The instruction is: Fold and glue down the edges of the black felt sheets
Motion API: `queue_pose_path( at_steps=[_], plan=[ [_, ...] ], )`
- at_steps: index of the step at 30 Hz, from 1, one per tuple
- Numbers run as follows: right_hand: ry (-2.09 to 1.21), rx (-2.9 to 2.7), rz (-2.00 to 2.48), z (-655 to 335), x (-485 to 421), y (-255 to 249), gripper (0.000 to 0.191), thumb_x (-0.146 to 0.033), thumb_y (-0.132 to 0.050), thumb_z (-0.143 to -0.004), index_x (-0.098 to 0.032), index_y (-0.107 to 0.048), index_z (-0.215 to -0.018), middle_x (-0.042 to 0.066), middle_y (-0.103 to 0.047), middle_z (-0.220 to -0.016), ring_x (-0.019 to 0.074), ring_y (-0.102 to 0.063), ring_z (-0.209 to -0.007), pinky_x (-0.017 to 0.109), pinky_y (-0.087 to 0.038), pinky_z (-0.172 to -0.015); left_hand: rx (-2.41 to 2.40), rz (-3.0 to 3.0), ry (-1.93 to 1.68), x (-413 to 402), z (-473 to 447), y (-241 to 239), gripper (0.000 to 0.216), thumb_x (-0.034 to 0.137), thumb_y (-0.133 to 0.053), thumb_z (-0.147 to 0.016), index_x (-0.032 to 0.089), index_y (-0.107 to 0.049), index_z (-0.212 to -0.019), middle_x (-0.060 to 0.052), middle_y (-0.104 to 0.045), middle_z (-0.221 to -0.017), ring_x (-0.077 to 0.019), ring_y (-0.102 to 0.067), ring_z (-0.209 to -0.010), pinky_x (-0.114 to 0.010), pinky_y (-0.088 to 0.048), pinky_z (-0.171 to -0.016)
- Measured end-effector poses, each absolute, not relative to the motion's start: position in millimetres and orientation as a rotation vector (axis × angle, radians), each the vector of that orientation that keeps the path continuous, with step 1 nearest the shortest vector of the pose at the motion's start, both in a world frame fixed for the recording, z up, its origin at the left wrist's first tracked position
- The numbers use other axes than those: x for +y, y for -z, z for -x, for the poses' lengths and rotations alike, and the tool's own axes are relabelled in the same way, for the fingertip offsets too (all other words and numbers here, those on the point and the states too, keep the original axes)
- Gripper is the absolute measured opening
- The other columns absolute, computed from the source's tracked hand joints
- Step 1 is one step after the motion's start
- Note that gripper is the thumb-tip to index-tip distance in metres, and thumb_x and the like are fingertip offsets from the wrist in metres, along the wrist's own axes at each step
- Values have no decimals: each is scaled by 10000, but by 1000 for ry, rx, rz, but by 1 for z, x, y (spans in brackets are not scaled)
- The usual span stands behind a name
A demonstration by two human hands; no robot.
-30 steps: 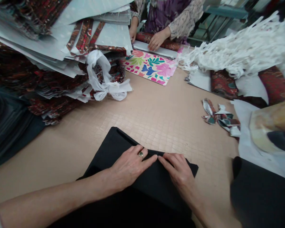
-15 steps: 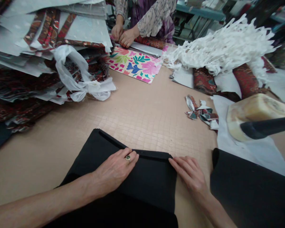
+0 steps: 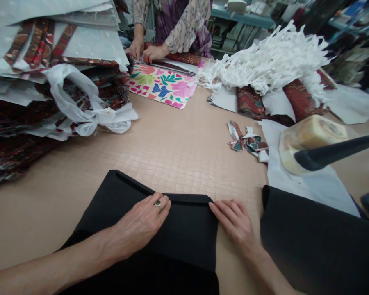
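From the head view, touching the folded far edge of a black cloth [image 3: 187, 229] on the desk [image 3: 172, 149]. With the left hand [image 3: 141, 223], laying bunched fingers [image 3: 164, 205] over the middle of that edge; with the right hand [image 3: 236, 225], touching its right corner, fingers close together. Impossible to tell whether pinching or only pressing. Working left of a dark sheet [image 3: 316, 241], well apart from a tied stack [image 3: 15, 119].

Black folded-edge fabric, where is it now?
Lower centre, head view: the black fabric lies on the table under the left hand, the right hand at its right corner.
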State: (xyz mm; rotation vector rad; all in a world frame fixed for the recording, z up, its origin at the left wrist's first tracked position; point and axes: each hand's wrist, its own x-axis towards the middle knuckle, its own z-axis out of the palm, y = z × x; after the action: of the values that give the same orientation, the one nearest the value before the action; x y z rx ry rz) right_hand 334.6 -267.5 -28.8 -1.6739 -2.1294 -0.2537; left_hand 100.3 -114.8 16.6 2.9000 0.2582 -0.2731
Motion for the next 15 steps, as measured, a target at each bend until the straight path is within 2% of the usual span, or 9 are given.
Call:
queue_pose_path(
  at_steps=[5, 9, 15],
  plan=[
    [239, -2087, 1704, -335, -273, 37, 340, -74, -336, -908, -119, -503, -1200, 95, -649, -954, 192, -558, -892, 378, -375, -791, 259, -2918, 294, -114, -103, -17, 538, 10, -428, -768, 94, -369, -1296, -142, -518, -1110, -274, -454, -1037, -395, -440, -853],
    [202, -2033, 1777, -333, -280, 46, 364, -64, -366, -891, -149, -490, -1222, 88, -639, -996, 191, -553, -923, 378, -384, -797, 266, -2906, 241, -121, -120, -19, 420, 29, -427, -796, 72, -445, -1213, -143, -519, -1104, -255, -453, -1018, -377, -411, -867],
    [214, -1874, 1846, -328, -284, 42, 368, -40, -376, -856, -184, -558, -1142, 79, -642, -950, 187, -559, -884, 357, -412, -736, 204, -2954, 182, -145, -154, -9, 432, 65, -410, -824, 47, -372, -1254, -148, -493, -1174, -248, -465, -1003, -352, -398, -822]
  ],
)
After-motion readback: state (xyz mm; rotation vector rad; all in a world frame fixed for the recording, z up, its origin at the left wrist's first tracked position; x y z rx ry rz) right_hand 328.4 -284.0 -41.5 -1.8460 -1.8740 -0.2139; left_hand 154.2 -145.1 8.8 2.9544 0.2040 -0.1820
